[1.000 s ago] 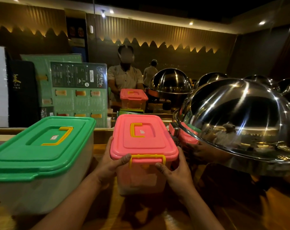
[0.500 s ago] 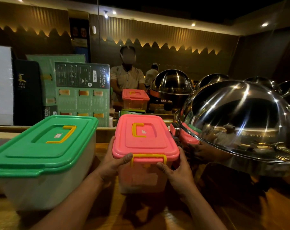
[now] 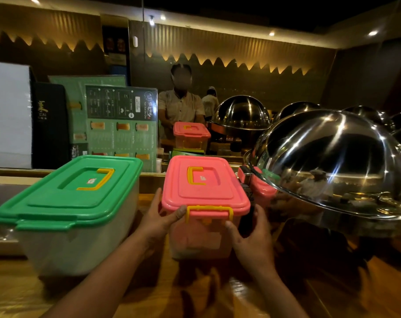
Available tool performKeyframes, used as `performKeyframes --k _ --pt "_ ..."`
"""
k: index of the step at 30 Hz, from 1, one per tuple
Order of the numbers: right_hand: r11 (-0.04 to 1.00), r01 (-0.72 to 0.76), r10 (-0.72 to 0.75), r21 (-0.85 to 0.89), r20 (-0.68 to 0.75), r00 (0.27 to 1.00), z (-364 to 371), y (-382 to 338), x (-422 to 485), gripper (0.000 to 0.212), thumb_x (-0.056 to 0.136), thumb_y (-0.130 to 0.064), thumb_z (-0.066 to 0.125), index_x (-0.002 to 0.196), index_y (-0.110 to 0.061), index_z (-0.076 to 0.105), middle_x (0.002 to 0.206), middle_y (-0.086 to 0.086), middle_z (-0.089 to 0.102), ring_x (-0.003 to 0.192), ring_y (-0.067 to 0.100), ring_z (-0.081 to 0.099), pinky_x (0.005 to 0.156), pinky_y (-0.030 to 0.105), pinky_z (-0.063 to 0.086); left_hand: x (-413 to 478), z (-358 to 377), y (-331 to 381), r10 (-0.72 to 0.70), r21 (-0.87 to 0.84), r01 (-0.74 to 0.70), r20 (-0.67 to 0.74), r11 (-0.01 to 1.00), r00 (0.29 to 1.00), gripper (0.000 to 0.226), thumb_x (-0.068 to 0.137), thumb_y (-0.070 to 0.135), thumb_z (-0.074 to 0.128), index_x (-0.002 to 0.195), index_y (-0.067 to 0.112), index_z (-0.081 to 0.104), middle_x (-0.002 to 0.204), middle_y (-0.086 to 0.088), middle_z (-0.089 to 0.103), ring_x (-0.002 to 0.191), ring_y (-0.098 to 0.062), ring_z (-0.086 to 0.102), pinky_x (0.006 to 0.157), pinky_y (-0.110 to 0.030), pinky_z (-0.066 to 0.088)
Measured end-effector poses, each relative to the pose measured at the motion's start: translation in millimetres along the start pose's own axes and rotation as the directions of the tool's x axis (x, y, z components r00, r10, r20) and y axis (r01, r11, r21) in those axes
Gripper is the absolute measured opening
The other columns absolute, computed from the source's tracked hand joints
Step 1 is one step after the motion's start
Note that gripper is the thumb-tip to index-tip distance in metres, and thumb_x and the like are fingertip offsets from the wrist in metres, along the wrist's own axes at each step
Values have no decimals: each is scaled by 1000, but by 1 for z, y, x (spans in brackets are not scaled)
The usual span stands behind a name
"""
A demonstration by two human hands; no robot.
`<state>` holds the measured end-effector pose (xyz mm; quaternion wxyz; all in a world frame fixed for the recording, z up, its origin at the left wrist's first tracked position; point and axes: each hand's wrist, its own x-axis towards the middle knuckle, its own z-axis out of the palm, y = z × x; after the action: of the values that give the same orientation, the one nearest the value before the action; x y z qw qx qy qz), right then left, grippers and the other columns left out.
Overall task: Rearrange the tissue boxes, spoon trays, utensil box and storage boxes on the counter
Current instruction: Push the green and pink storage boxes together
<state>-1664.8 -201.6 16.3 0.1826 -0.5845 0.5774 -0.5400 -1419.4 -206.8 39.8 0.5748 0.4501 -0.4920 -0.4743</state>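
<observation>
While gripped, pink-lidded box [image 3: 204,184] lengthwise away.

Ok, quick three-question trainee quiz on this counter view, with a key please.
1. True or false: both hands touch the pink-lidded box.
2. Which box stands to the left of it? A) the green-lidded box B) a blue-lidded box C) a tissue box
3. What shiny thing sits to the pink box's right?

Key:
1. True: the left hand and the right hand hold its sides.
2. A
3. A steel dome cover.
</observation>
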Motion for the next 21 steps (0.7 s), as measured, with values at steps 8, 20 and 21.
performKeyframes --k 8,20,21 --pt "880 473 -470 41 -65 880 53 -67 -43 29 79 -14 70 107 -18 63 102 0 62 95 20 60 81 48 53 -50 -46 54 164 294 -142 -51 945 985 88 78 22 84 151 28 36 154 4 40 141 -11 39 108 -30 43" --pt "863 496 -431 -97 373 822 205 -159 -93 84 76 -73 62 141 -23 51 148 3 44 136 19 41 113 35 39 -78 -281 92 284 810 -20 -182 586 941 89 65 62 82 141 33 47 145 2 47 122 -23 53 92 -48 54" --pt "861 489 -411 -137 379 829 212 -163 -97 87 74 -78 58 143 -26 48 154 1 36 141 18 34 116 32 33 -77 -297 88 211 787 -7 -157 616 965 100 58 71 80 144 36 42 148 4 43 125 -23 51 94 -50 54"
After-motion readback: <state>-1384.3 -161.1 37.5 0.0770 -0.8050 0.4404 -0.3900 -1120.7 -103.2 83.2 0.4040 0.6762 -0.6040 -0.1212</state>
